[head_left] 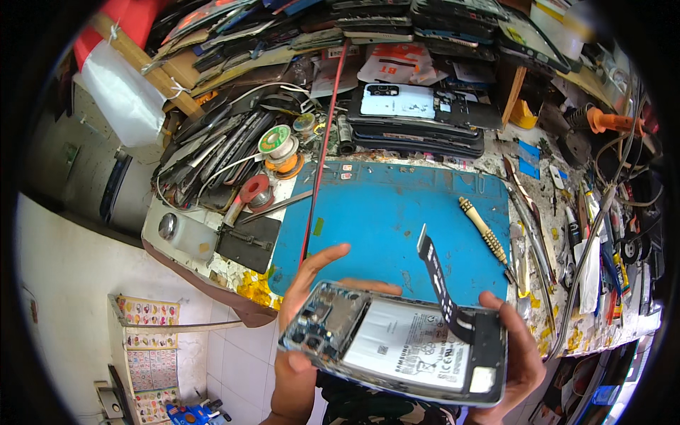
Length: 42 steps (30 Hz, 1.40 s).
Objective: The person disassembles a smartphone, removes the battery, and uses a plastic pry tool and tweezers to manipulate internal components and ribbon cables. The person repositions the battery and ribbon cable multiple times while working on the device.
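An opened smartphone (354, 319) with its back cover off is held in front of the blue work mat (382, 205). Its white battery (407, 347) shows in the middle, with the circuit board and cameras at its left end. A black flex cable (440, 290) sticks up from the right part, its connector end free in the air. My left hand (297, 297) grips the phone's left end, thumb on the near edge and index finger raised above the far side. My right hand (520, 347) holds the right end, with part of its palm hidden behind the phone.
A cream-handled screwdriver (483, 228) lies on the mat's right side. Solder spools (276, 142) and a clear dispenser bottle (185, 237) stand to the left. Stacked phones (418, 134) sit behind the mat; tools and an orange-handled soldering iron (613, 124) crowd the right.
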### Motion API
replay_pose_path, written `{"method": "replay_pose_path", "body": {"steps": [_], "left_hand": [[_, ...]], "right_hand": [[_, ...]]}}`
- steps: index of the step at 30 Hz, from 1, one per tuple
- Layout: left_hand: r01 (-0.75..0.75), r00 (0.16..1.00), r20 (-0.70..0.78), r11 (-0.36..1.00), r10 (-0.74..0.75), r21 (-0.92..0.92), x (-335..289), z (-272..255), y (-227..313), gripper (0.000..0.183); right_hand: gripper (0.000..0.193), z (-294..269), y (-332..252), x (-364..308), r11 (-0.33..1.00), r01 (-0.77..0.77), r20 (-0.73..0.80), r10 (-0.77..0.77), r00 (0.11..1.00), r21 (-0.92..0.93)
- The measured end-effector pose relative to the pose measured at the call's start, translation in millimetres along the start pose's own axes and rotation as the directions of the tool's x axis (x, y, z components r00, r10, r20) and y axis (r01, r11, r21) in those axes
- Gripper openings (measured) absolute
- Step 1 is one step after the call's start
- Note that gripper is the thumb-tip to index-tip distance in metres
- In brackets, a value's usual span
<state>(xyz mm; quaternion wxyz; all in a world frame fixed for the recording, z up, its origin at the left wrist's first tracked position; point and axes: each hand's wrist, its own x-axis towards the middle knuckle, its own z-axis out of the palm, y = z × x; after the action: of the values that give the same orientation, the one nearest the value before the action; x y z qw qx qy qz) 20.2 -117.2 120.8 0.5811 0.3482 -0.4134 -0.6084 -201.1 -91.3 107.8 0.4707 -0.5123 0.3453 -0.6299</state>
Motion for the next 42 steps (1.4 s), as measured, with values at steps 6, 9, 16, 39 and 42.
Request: {"method": "replay_pose_path", "body": {"steps": [6,9,16,39,42], "left_hand": [[-0.064,0.996,-0.086,0.834,0.020,-0.547,-4.6,39.4,-17.5,0.133],[0.077,0.997,0.041,0.650,-0.071,-0.756,-13.7,42.4,-17.3,0.118],[0.346,0.937,0.206,0.660,-0.282,-0.667,-37.7,37.0,-7.7,0.112],[0.345,0.769,-0.188,0.644,-0.611,-0.683,-84.0,89.5,17.0,0.129],[0.489,0.817,-0.036,0.725,-0.576,-0.485,-80.2,81.4,13.4,0.129]], "right_hand": [[0.081,19.1,-5.2,-28.2,0.848,0.348,0.215,-0.282,0.935,-0.401],[0.068,22.1,-14.9,-37.7,0.796,0.391,0.297,-0.277,0.914,-0.462],[0.028,4.2,-7.6,-8.3,0.960,0.239,-0.007,-0.243,0.970,-0.148],[0.093,19.3,17.5,33.1,0.862,-0.442,0.461,0.296,0.836,0.248],[0.094,20.9,14.6,32.2,0.829,-0.494,0.490,0.326,0.808,0.263]]}}
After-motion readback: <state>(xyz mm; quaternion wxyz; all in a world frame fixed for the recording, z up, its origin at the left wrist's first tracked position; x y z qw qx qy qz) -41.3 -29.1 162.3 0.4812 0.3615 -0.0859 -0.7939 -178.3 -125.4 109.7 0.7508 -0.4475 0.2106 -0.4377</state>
